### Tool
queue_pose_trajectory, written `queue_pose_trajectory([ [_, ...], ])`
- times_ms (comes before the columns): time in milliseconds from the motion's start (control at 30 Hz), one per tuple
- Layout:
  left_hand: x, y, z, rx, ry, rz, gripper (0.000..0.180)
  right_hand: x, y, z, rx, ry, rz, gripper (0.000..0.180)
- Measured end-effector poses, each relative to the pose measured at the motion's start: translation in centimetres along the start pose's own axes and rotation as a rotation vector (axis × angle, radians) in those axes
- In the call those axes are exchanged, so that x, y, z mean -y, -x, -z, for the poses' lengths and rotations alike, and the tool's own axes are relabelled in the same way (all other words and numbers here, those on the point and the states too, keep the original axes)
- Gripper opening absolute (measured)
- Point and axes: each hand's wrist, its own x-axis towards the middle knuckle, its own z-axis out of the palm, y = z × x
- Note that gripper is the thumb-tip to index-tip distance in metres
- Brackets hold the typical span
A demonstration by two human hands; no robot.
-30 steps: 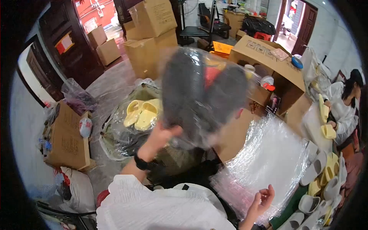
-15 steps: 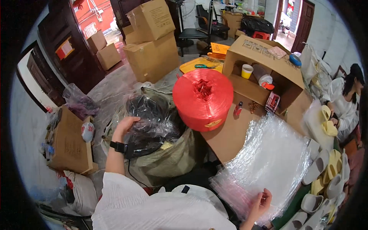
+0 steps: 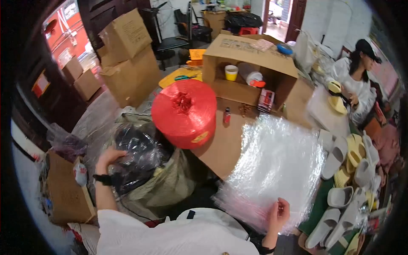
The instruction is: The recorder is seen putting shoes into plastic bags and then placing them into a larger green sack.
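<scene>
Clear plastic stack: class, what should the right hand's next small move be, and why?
Perhaps pinch the top layer of the clear plastic stack: the right hand, seemingly empty, is at its pinkish edge, while the left hand is at the dark bundle in the sack.

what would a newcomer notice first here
The big red roll of string would likely catch the eye first, at the table's left edge. Next comes the shiny stack of clear bags, with the right hand at its near edge. Below left of the roll, the left hand is at a sack of dark wrapped things.
</scene>
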Motion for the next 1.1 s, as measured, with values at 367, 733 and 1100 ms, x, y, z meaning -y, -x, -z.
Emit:
queue_pose_trajectory([
  [367,6.7,-1.5,-2.3,-0.125,-0.381,-0.038,0.059,-0.4,-0.3,-0.6,0.004,0.126,0.073,0.017],
  [733,-12.6,12.8,-5.8,-0.509,-0.21,-0.744,0.071,1.9,0.4,0.5,0.036,0.148,0.278,0.012],
  [1100,-26.3,20.4,-25.4,0.305,-0.099,-1.824,0.063,3.4,0.8,7.6,-0.294,0.413,0.337,0.012],
])
